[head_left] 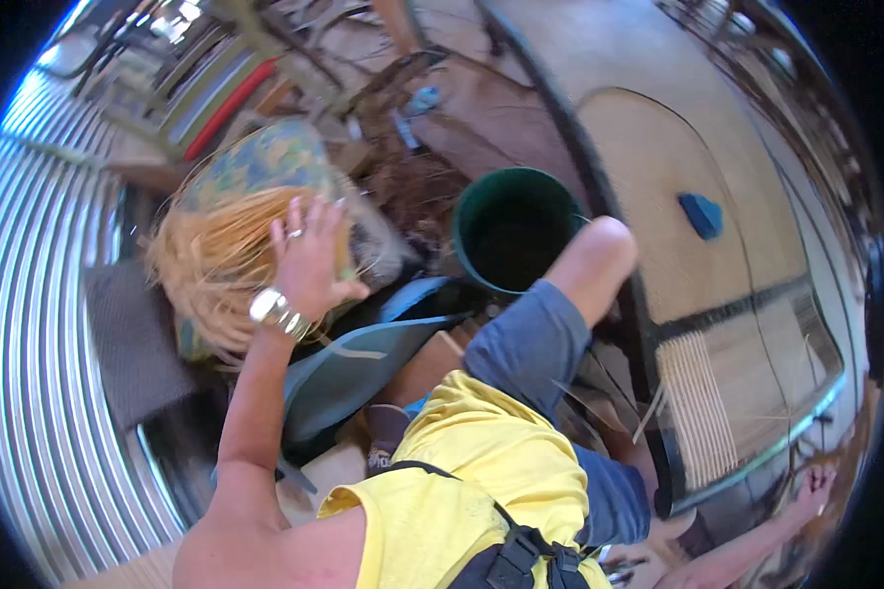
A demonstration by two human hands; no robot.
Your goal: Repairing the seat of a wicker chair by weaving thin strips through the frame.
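Note:
My left hand (309, 250), with a ring and a watch at the wrist, lies with its fingers stretched out on a loose bundle of tan cane-like strips (221, 231). Under the bundle shows a blue-and-yellow patterned cushion or cloth (275, 157). Far off at the lower right, my right hand (815, 488) is beside the near end of a dark-framed woven panel (688, 147). Its fingers look curled together; what they hold, if anything, is too small to make out. Pale parallel strips (695, 407) cross the panel's near section.
A dark green bucket (516, 182) stands beyond my bent knee. Between it and the strips is a blue-grey plastic chair (349, 378). A blue lump (700, 214) rests on the panel. Corrugated metal sheeting (44, 324) lines the left side. Brown fibre scraps (413, 187) litter the floor.

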